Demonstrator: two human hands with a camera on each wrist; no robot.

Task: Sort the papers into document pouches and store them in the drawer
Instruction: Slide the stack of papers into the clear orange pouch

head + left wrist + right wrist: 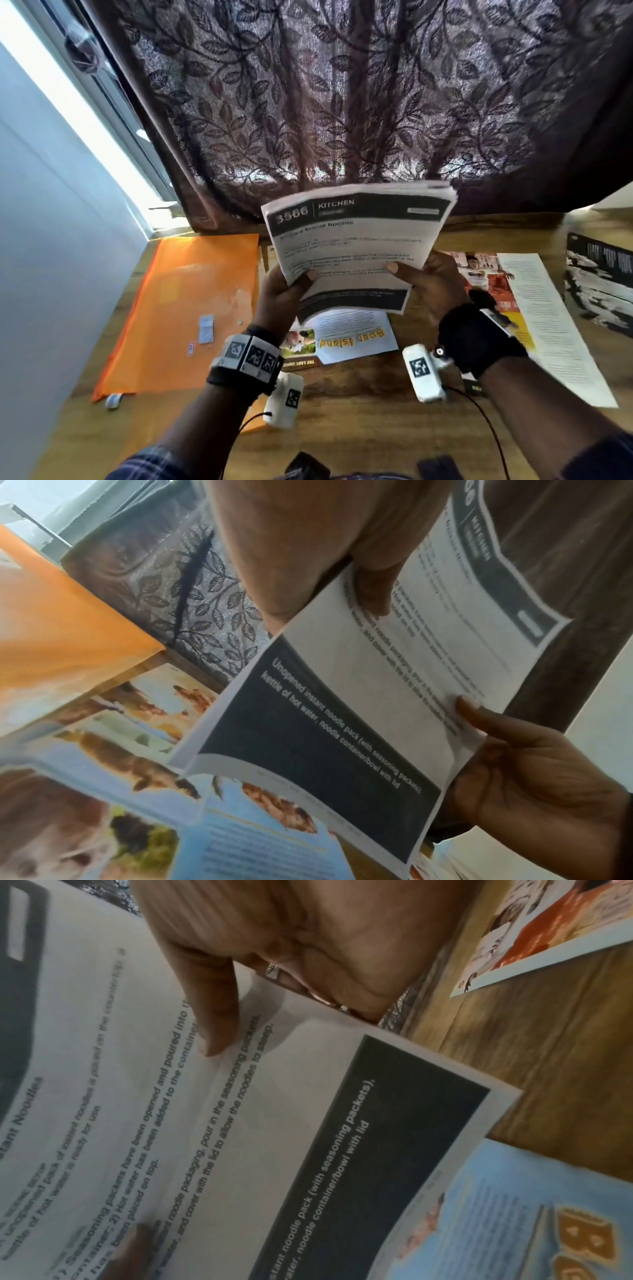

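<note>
A stack of black-and-white printed sheets (356, 240), headed KITCHEN, is lifted upright above the wooden desk (359, 404). My left hand (284, 294) grips its lower left edge, thumb on the front. My right hand (424, 281) grips the lower right edge the same way. In the left wrist view the stack (394, 669) shows my left thumb (373, 588) on top and the right hand (534, 772) holding the far edge. The right wrist view shows the stack (240, 1123) under my right thumb (209, 1010). An orange document pouch (191, 308) lies flat at the left.
A colour leaflet reading Bear Island (346, 339) lies under the stack. An open magazine (534, 308) lies at the right, with a dark booklet (599, 284) at the far right edge. A patterned curtain (342, 102) hangs behind the desk. A wall (51, 274) borders the left.
</note>
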